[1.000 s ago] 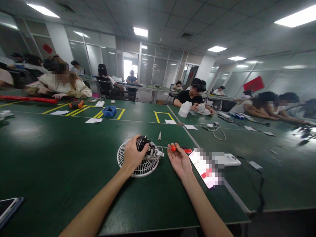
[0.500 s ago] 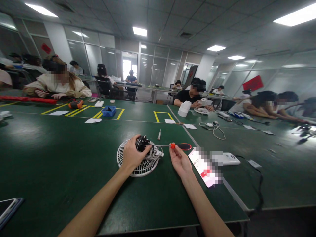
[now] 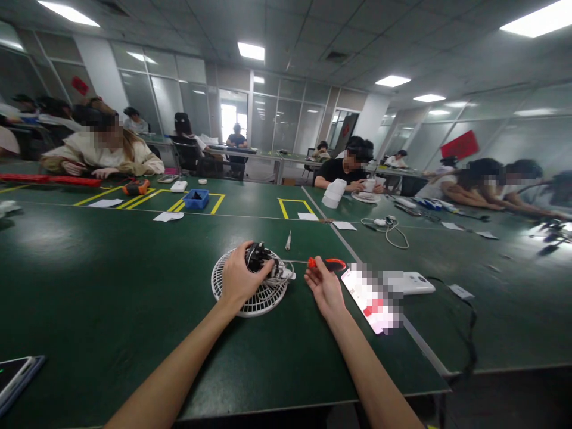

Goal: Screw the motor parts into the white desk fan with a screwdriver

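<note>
A round white fan grille (image 3: 258, 307) lies on the green table, with a black motor part (image 3: 258, 257) and white wiring (image 3: 282, 273) on top of it. My left hand (image 3: 241, 277) is wrapped round the motor part from the left, thumb toward the wiring. In my right hand (image 3: 325, 287) is a screwdriver with a red and black handle (image 3: 336, 264), pinched at the front of the handle. Its thin shaft runs level to the left, toward the motor part; the tip is hidden among the parts and wires.
A small pointed white item (image 3: 288, 241) lies beyond the grille. A lit phone (image 3: 364, 298) and a white device (image 3: 415, 283) with a cable sit right of my hand. Farther off are a blue bin (image 3: 196, 199), paper slips, and a seated co-worker (image 3: 344, 170) handling white parts.
The fingers of my right hand have shifted round the screwdriver's handle, and the handle looks turned. My left hand keeps its hold on the motor part.
</note>
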